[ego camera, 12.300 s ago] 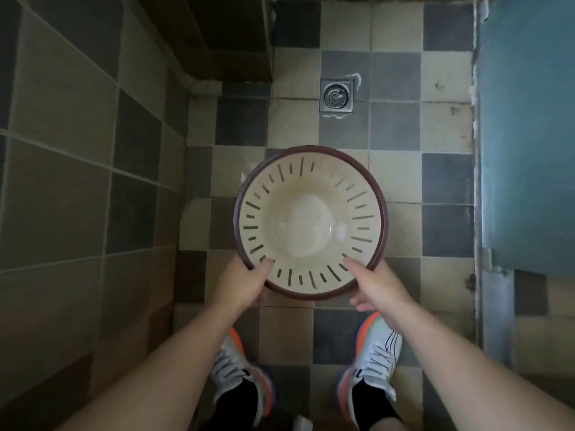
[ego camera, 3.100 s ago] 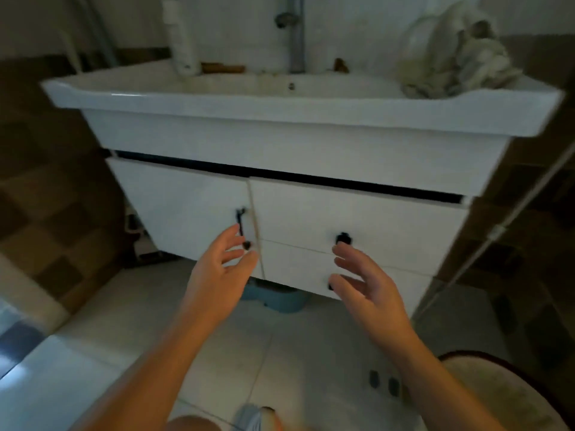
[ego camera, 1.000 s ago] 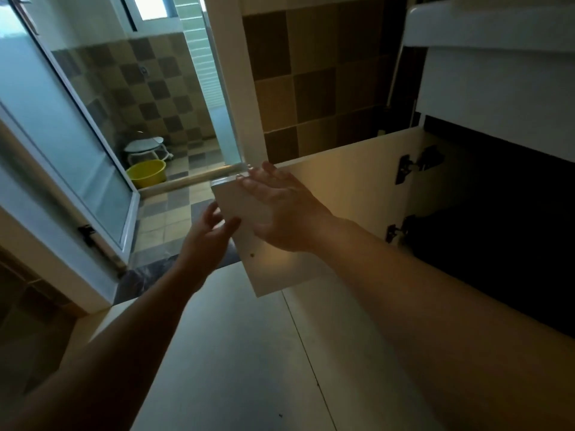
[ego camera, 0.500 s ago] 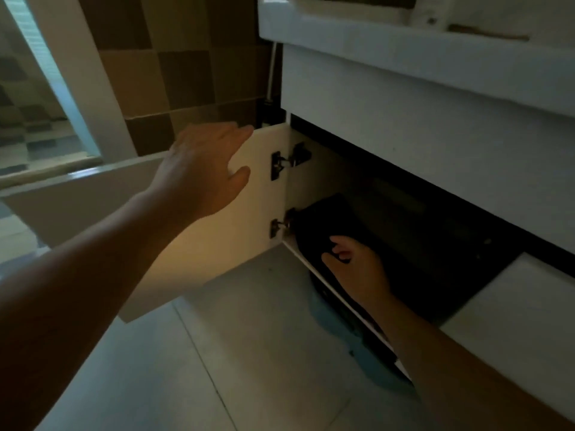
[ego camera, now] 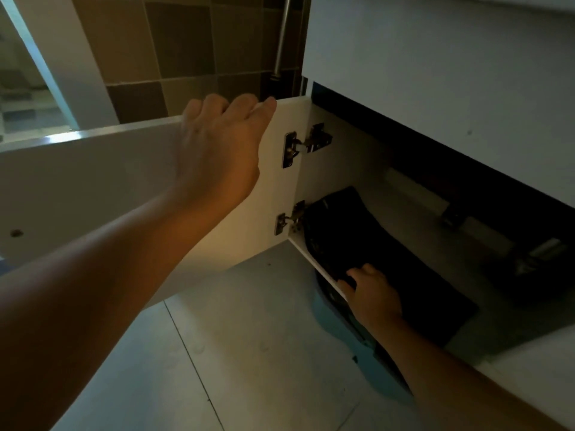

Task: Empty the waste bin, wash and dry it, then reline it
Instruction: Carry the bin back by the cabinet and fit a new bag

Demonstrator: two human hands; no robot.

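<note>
The white cabinet door [ego camera: 77, 181] under the basin stands swung wide. My left hand [ego camera: 217, 150] rests over its top edge, fingers curled on the rim. Inside, on the cabinet floor, lies a flat stack of black plastic bags [ego camera: 389, 262]. My right hand [ego camera: 370, 293] reaches into the cabinet and pinches the near edge of that black stack at the shelf's front lip. The waste bin is out of sight.
Two metal hinges [ego camera: 305, 144] join the door to the cabinet side. A blue object [ego camera: 339, 325] sits on the pale floor tiles beneath the cabinet. The white basin front [ego camera: 435, 73] hangs overhead. Brown wall tiles and a doorway lie to the left.
My left hand has slid onto the top edge of the door near the hinges. My right hand has moved toward the front edge of the black stack and closed on it.
</note>
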